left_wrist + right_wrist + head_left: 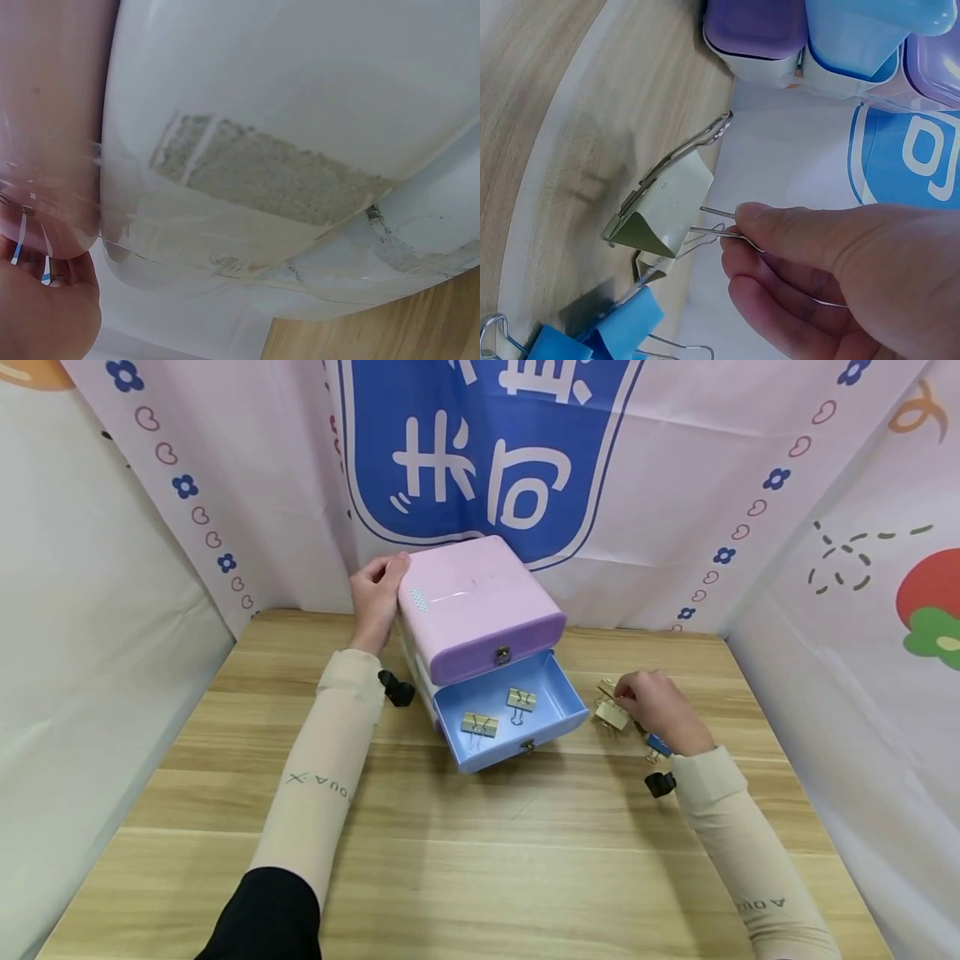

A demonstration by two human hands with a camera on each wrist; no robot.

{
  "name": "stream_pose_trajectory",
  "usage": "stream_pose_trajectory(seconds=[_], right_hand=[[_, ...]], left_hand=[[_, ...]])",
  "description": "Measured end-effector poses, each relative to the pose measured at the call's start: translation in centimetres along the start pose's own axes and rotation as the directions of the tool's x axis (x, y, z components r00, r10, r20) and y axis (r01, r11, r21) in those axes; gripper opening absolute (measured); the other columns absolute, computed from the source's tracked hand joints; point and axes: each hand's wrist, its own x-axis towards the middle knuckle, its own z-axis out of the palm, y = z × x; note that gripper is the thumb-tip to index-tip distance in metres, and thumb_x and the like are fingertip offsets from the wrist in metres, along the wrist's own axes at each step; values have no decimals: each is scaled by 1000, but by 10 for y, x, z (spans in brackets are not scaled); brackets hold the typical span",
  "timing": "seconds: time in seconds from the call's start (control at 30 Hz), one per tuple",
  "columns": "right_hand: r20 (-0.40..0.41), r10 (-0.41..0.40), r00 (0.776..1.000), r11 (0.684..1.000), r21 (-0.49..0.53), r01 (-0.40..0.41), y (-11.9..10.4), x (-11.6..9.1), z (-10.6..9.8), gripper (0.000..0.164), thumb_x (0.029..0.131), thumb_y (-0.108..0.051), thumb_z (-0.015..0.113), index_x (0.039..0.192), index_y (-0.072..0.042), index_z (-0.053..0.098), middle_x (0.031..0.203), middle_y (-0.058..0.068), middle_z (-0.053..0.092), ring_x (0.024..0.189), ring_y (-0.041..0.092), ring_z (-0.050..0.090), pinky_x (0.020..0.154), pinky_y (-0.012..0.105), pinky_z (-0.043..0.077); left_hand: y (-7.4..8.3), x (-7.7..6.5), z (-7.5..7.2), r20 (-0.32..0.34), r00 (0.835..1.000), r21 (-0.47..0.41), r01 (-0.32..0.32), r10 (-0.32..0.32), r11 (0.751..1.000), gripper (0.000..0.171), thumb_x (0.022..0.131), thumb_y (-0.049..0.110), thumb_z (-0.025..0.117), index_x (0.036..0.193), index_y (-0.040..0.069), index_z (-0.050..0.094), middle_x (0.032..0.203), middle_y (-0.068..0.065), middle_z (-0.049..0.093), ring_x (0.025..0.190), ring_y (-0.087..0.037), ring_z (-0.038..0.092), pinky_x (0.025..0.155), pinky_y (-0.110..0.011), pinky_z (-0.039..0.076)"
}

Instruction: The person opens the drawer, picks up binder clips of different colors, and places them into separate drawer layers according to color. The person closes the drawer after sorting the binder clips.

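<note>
A small drawer box [480, 593] with a pink-purple top stands at the table's back. My left hand [377, 597] grips its rear left corner, thumb on top; in the left wrist view the fingers curl at the pink edge. Below the top, the light-blue drawer [558, 689] is pulled out, with two gold binder clips [479, 724] lying in it. Right of the box, my right hand [663, 710] pinches a wire handle of a gold binder clip [667, 202] between thumb and fingers. Another gold clip [651, 266] is partly hidden behind it.
Blue binder clips [626, 322] lie close under the right hand; one blue clip [658, 745] shows beside the wrist in the head view. The wooden table [480, 860] meets a printed cloth backdrop [637, 527] behind the box, with cloth walls at both sides.
</note>
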Motion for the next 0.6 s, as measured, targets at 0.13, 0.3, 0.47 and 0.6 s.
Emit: stream_pose_trajectory(seconds=[0.13,0.3,0.47,0.6], right_hand=[[16,-13,1000,1000,19,12,-4,0,-2,12,100,-2,68,106,5,77,98,18,76,80,22,66,73,40,58],[15,-26,1000,999,34,25,-9,-2,-4,12,101,-3,68,105,4,77,96,16,77,77,20,65,70,36,55],[-11,-44,999,999,24,44,-11,-4,-4,11,100,-4,70,105,3,77,94,14,77,76,18,64,69,35,54],[-41,-67,997,998,11,68,-15,-7,-6,11,100,-4,71,105,3,77,95,15,77,76,19,65,70,36,55]], left_hand=[[0,0,0,-4,1000,4,2,-2,1000,29,97,42,76,103,13,77,94,6,66,89,-10,57,75,-23,46],[1,-1,-1,0,1000,7,9,-9,1000,29,97,42,75,103,14,77,95,6,66,91,-10,57,76,-23,46],[1,0,0,2,1000,8,5,-5,1000,28,97,42,75,101,14,77,94,6,66,90,-10,57,76,-23,46],[1,0,0,1,1000,8,7,-7,1000,28,97,42,75,101,14,77,94,6,66,89,-10,57,76,-23,46]])
